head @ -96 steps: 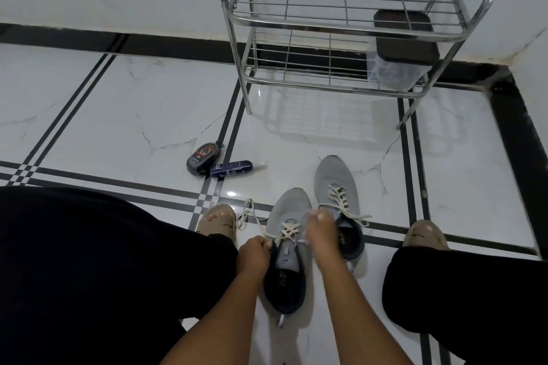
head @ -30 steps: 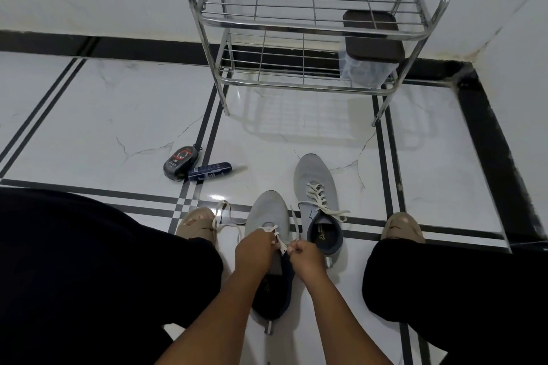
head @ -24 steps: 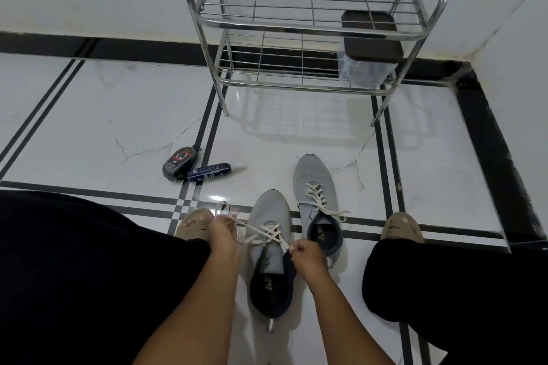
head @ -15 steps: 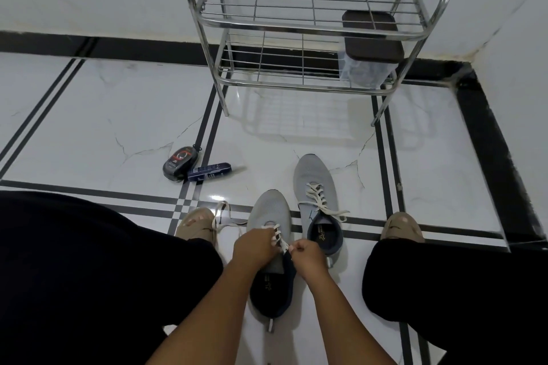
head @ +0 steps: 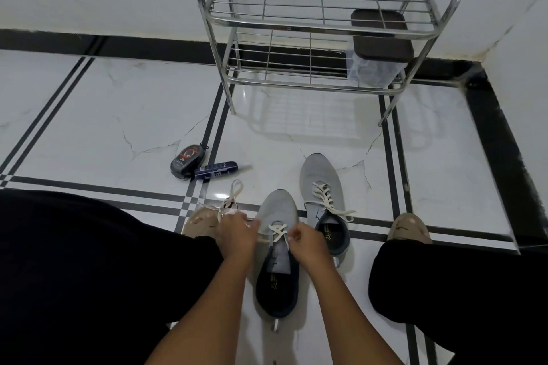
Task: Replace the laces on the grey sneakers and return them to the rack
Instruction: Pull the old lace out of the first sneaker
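Note:
Two grey sneakers lie on the white floor between my legs. The near sneaker (head: 278, 210) carries a cream lace (head: 278, 233) crossed over its upper eyelets. My left hand (head: 235, 234) grips one end of this lace at the shoe's left side, with loose lace trailing up to the left. My right hand (head: 308, 241) pinches the other end at the shoe's right side. The far sneaker (head: 321, 184) stands just right of it, laced, with its ends loose. The steel shoe rack (head: 320, 24) stands against the wall beyond.
A dark-lidded clear container (head: 379, 50) sits on the rack's lower shelf at the right. A black shoe-polish case (head: 187, 160) and a blue tube (head: 216, 170) lie on the floor to the left. My feet in beige slippers flank the sneakers.
My hands have moved apart: the left has pulled the lace out to the left while the right holds its end at the eyelets. The sneakers have stayed in place.

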{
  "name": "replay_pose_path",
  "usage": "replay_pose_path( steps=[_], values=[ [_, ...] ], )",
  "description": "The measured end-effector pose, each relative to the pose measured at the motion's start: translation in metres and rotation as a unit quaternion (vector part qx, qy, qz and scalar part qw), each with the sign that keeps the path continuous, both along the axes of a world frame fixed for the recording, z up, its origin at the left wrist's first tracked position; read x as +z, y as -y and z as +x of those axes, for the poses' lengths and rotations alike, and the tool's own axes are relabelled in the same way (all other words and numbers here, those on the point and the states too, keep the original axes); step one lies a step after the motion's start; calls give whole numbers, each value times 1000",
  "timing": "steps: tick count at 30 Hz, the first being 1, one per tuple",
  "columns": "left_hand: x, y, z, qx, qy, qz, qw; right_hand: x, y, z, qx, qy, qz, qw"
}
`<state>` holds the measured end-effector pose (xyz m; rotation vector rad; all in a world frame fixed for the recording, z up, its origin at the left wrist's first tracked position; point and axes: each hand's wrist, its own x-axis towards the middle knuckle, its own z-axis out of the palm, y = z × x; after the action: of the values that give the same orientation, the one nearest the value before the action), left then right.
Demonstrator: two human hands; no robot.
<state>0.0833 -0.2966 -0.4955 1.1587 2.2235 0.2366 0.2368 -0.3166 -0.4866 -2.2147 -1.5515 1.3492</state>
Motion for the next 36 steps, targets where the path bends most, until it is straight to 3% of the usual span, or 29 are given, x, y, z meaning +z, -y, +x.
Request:
replay_pose_path(
  steps=[2,4,8,12,14,16,17,19,20,22,24,27,36],
  values=[
    [-6,19,11,-68,39,-68,995,0,-4,-7,44,16,61,997],
    [-8,30,16,-74,65,-108,989,-3,-5,-13,111,42,84,989],
    [0,26,13,-60,40,-65,995,-11,0,-16,216,104,80,968],
    [2,26,10,-62,44,-82,994,-17,6,-24,299,144,100,938],
    [0,27,6,-49,49,-96,993,-16,0,-25,210,91,65,971],
    [-2,29,4,-26,63,-108,992,-8,-8,-16,40,13,4,999],
    [-2,29,4,-20,69,-112,991,-5,-9,-9,-69,-57,-44,995],
    [-1,30,5,-26,82,-117,989,-5,-12,-5,-166,-119,-76,976],
    [-1,29,6,-29,87,-119,989,-10,-12,-5,-148,-104,-64,981],
    [0,27,6,-31,92,-125,987,-17,-10,-12,-12,-24,-45,999],
    [-1,26,6,-27,101,-132,986,-18,-6,-20,99,33,-35,994],
    [-2,28,6,-19,118,-134,984,-20,-1,-23,177,112,26,977],
    [-1,30,5,-24,118,-131,984,-10,4,-26,211,115,24,970]
  ],
)
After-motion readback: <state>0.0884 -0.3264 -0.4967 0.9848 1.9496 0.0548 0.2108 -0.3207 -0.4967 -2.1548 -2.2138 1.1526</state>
